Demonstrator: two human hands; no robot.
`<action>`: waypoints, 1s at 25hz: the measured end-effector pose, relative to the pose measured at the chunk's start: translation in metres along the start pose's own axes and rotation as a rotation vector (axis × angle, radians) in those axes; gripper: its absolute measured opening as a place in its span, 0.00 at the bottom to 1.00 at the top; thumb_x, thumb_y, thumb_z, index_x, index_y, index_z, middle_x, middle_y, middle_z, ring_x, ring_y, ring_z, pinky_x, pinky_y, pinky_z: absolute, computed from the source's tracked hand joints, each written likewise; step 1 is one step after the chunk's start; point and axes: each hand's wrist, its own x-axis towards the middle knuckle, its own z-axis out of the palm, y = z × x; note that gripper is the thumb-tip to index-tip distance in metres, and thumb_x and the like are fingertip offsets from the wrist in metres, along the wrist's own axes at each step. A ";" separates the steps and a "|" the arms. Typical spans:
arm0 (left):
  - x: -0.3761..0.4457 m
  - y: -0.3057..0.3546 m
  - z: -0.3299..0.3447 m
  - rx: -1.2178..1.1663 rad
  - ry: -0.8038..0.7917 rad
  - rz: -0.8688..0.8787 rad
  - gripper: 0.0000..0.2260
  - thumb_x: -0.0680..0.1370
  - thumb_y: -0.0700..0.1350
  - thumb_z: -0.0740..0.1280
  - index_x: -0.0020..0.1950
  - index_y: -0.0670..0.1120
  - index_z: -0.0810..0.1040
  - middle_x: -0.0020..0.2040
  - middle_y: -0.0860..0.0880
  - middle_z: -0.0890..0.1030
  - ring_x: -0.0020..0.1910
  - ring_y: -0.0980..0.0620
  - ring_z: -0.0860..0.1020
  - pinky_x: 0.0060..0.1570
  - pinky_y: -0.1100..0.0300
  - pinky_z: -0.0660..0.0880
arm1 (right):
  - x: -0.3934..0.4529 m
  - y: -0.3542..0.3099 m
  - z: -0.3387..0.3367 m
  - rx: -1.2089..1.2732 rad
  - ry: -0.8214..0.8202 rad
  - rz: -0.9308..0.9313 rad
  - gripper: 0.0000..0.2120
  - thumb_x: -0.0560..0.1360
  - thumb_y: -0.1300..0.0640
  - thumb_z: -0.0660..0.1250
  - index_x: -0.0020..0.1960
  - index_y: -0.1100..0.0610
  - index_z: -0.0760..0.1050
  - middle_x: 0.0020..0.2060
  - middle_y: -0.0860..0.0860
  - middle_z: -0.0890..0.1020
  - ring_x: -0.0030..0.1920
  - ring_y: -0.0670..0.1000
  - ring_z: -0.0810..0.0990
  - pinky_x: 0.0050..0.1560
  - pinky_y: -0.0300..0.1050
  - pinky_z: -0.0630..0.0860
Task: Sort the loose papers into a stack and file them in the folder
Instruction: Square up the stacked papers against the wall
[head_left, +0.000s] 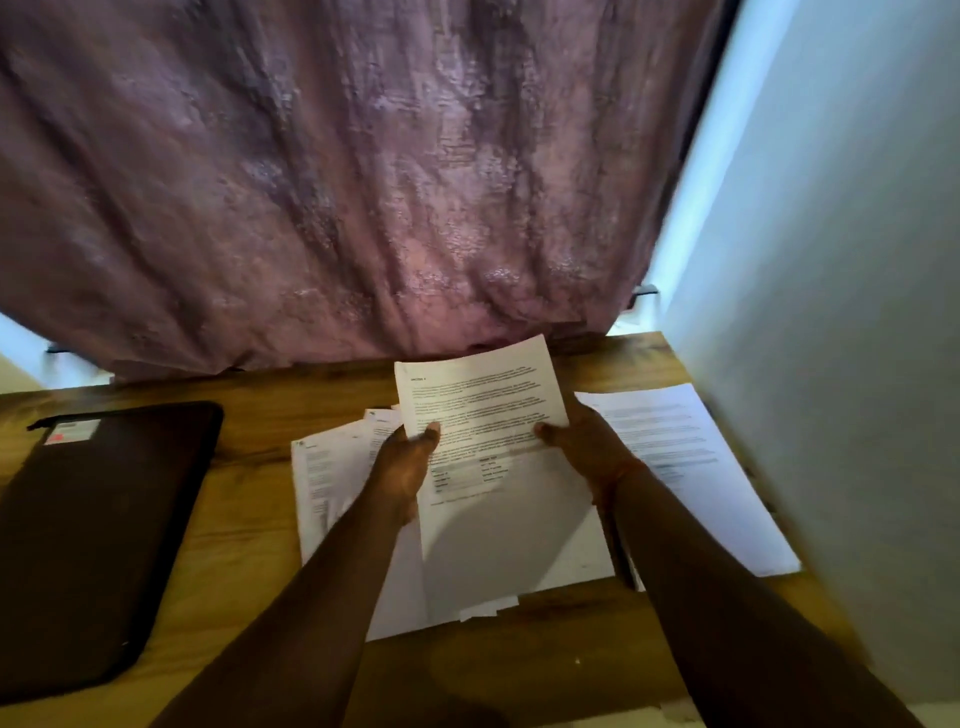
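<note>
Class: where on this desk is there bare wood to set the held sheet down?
Bare wood lies between the dark folder and the loose papers, and along the near edge below them. The centre and right are crowded with papers, reaching the wall.

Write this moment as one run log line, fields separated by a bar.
left hand and right hand: grip printed sheet | loose papers: on desk | folder: closed

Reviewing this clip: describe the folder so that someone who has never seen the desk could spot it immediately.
Start at the wooden desk below the mauve curtain. The folder lies flat at its left end, apart from the papers. It is the only dark thing there, a closed case with a small label near its far corner.
</note>
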 end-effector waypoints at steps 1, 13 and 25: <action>0.001 -0.003 0.014 0.008 -0.020 -0.015 0.05 0.82 0.48 0.64 0.57 0.54 0.77 0.52 0.52 0.83 0.48 0.49 0.82 0.45 0.50 0.80 | 0.002 0.007 -0.015 -0.089 0.063 0.028 0.17 0.76 0.58 0.70 0.65 0.51 0.76 0.59 0.50 0.82 0.58 0.53 0.81 0.61 0.52 0.76; 0.002 -0.037 0.211 0.431 -0.219 -0.013 0.09 0.80 0.43 0.66 0.59 0.47 0.81 0.52 0.46 0.83 0.47 0.45 0.83 0.43 0.49 0.83 | 0.000 0.064 -0.177 -0.765 0.403 0.265 0.17 0.75 0.59 0.59 0.64 0.53 0.67 0.57 0.58 0.79 0.56 0.62 0.79 0.54 0.53 0.76; 0.015 -0.061 0.221 0.741 -0.083 0.163 0.06 0.80 0.46 0.66 0.53 0.46 0.81 0.51 0.48 0.82 0.43 0.52 0.81 0.48 0.52 0.82 | 0.007 0.102 -0.178 -1.007 0.400 0.172 0.23 0.70 0.66 0.62 0.65 0.62 0.66 0.59 0.61 0.72 0.52 0.65 0.76 0.51 0.54 0.75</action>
